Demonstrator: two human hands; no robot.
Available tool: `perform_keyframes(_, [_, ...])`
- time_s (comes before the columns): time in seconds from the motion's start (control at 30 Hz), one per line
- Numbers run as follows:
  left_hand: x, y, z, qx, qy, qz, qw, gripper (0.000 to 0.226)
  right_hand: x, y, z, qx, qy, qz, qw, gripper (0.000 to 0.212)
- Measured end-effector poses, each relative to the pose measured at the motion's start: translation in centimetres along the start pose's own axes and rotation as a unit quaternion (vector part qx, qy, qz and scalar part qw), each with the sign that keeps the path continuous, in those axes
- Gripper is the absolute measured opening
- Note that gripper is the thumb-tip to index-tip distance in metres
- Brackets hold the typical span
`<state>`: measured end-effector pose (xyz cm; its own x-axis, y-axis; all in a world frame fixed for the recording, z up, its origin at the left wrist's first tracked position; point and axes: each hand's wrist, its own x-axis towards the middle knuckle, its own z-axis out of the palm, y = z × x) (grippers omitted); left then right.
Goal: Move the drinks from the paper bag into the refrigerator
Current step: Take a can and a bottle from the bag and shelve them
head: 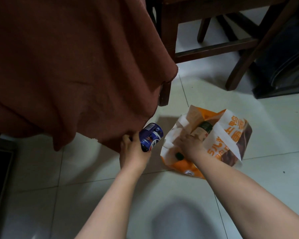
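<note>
An orange and white paper bag (231, 135) stands open on the pale tiled floor, right of centre. My left hand (133, 149) grips a blue cola can (151, 137), held tilted just left of the bag. My right hand (190, 145) reaches into the bag's mouth and closes around a dark green bottle with a beige label (203, 129). A dark cap (179, 156) shows under my right wrist inside the bag. The refrigerator is not in view.
A table draped in a rust-brown cloth (67, 66) hangs low on the left, right above the can. Dark wooden chair legs (240, 54) stand behind the bag. A black object (283, 66) sits at the far right, and a dark panel (0, 169) lies at the left edge.
</note>
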<state>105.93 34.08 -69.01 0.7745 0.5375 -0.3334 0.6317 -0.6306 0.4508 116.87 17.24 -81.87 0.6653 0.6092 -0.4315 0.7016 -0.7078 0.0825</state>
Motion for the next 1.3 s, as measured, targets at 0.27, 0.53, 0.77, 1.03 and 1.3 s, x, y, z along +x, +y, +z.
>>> perform_keyframes(0.27, [-0.1,0.0,0.4,0.009,0.001,0.003,1.000,0.057,-1.8,-0.9,-2.7,0.012,-0.005,0.068,0.998,0.047])
perform_keyframes(0.53, [-0.2,0.8,-0.5,-0.009,0.014,0.004,1.000,0.058,-5.0,1.0,-5.3,0.035,0.037,0.040,0.998,0.043])
perform_keyframes(0.77, [-0.8,2.0,-1.7,-0.032,0.026,0.002,0.999,0.059,-7.3,2.1,-8.2,0.129,0.097,0.093,0.983,0.051])
perform_keyframes(1.03, [-0.9,4.7,-3.1,-0.087,0.050,0.009,0.995,0.060,-10.3,2.9,-12.0,0.375,0.188,0.168,0.892,0.042])
perform_keyframes(1.3, [-1.5,7.6,-5.0,-0.178,0.088,-0.011,0.980,0.066,-13.1,3.3,-16.9,0.459,0.247,0.149,0.840,0.034])
